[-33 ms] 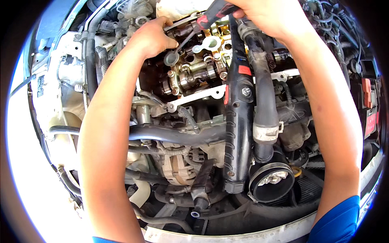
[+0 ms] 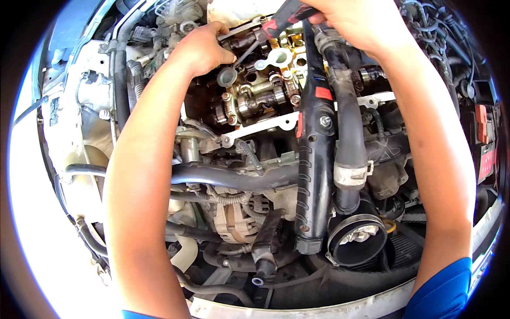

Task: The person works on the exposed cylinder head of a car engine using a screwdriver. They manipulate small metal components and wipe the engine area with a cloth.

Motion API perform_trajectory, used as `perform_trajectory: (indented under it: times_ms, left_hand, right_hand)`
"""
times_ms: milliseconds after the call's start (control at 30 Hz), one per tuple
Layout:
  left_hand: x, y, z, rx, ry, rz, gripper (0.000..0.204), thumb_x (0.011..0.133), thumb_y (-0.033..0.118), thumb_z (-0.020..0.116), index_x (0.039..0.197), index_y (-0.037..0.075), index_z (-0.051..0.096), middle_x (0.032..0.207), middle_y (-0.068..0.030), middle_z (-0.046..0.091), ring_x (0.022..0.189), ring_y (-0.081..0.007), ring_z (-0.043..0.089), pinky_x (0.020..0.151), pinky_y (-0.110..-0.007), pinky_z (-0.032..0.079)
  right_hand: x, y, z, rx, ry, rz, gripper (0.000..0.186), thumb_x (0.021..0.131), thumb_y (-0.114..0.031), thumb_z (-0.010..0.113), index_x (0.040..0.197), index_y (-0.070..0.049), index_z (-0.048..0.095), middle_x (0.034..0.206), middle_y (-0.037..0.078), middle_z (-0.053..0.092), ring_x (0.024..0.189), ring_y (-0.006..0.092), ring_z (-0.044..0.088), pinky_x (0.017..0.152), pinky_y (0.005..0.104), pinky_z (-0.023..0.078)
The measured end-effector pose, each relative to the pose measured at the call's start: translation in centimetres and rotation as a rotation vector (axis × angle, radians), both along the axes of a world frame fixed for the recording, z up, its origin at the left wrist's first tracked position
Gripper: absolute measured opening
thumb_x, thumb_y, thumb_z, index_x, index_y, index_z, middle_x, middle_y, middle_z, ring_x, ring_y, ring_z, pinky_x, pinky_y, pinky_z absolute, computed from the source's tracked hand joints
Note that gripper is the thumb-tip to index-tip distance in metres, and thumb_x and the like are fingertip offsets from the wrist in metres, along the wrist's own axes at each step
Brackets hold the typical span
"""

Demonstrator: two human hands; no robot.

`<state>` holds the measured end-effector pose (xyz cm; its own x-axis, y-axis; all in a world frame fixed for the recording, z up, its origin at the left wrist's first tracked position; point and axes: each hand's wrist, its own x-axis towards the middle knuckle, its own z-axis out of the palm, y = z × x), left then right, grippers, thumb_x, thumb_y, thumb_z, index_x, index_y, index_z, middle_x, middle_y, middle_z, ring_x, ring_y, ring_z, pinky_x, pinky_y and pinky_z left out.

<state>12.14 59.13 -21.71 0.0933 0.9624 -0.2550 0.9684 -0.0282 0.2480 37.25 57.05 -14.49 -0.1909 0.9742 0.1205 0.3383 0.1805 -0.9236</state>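
My right hand point(image 2: 356, 21) is closed round the black and red handle of a screwdriver point(image 2: 281, 20) at the top of the view. The tool's thin metal shaft slants down and left into the opened top of an engine point(image 2: 260, 101). Over the engine's far left side lies my left hand point(image 2: 204, 50), its thumb and forefinger apart and its other fingers mostly hidden. The thumb is beside the shaft's lower end. Just below that end is a round grey cap point(image 2: 227, 77); whether they touch I cannot tell. A pale translucent cap point(image 2: 279, 56) lies right of it.
A long black work light point(image 2: 316, 175) with red marks lies across the engine, beside a thick black hose point(image 2: 349, 122). Nearer stands an open round duct point(image 2: 357, 239) with crumpled silvery material inside. An alternator point(image 2: 231, 220) sits low in the bay; a battery point(image 2: 484, 143) is far right.
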Motion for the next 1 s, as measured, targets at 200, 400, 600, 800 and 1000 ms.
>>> perform_trajectory:
  times_ms: [200,400,600,800,1000]
  left_hand:
    - [0.1,0.0,0.1,0.032,0.063,-0.006,0.067,0.069,0.026,0.083,0.130,0.011,0.060,0.120,-0.0200,0.067,0.109,-0.0318,0.065,0.094,-0.038,0.049]
    - [-0.1,0.2,-0.2,0.014,0.056,0.001,0.066,0.068,0.025,0.083,0.128,0.008,0.060,0.119,-0.0187,0.068,0.109,-0.0319,0.065,0.095,-0.038,0.049]
    - [-0.1,0.3,-0.4,0.015,0.056,-0.015,0.067,0.067,0.024,0.083,0.128,0.007,0.060,0.119,-0.0187,0.068,0.109,-0.0322,0.065,0.096,-0.038,0.049]
    - [0.2,0.1,0.0,0.000,0.070,0.006,0.066,0.068,0.026,0.083,0.127,0.008,0.060,0.121,-0.0196,0.067,0.111,-0.0323,0.064,0.096,-0.038,0.049]
    - [0.1,0.3,-0.3,0.028,0.088,-0.038,0.069,0.070,0.029,0.080,0.132,0.008,0.059,0.123,-0.0180,0.067,0.115,-0.0329,0.064,0.097,-0.040,0.050]
  right_hand:
    - [-0.4,-0.1,-0.2,0.011,0.093,-0.038,0.028,0.089,-0.019,0.075,0.081,0.001,0.058,0.069,0.004,0.061,0.053,0.0097,0.058,0.048,0.0241,0.046]
    - [-1.0,-0.7,0.3,-0.021,-0.014,-0.053,0.026,0.090,-0.019,0.075,0.083,0.001,0.060,0.068,0.002,0.061,0.053,0.0087,0.057,0.048,0.0242,0.045]
    - [-1.2,-0.6,0.2,-0.104,0.027,-0.046,0.025,0.091,-0.019,0.075,0.089,0.003,0.064,0.069,0.003,0.063,0.053,0.0081,0.057,0.048,0.0235,0.045]
    - [-1.6,-1.2,-0.2,0.075,-0.134,-0.084,0.028,0.087,-0.022,0.078,0.087,0.002,0.065,0.068,0.003,0.063,0.057,0.0080,0.055,0.053,0.0247,0.046]
    - [-1.2,-2.3,0.3,0.243,-0.233,0.078,0.031,0.081,-0.022,0.081,0.080,0.001,0.060,0.065,0.003,0.057,0.060,0.0102,0.051,0.057,0.0285,0.044]
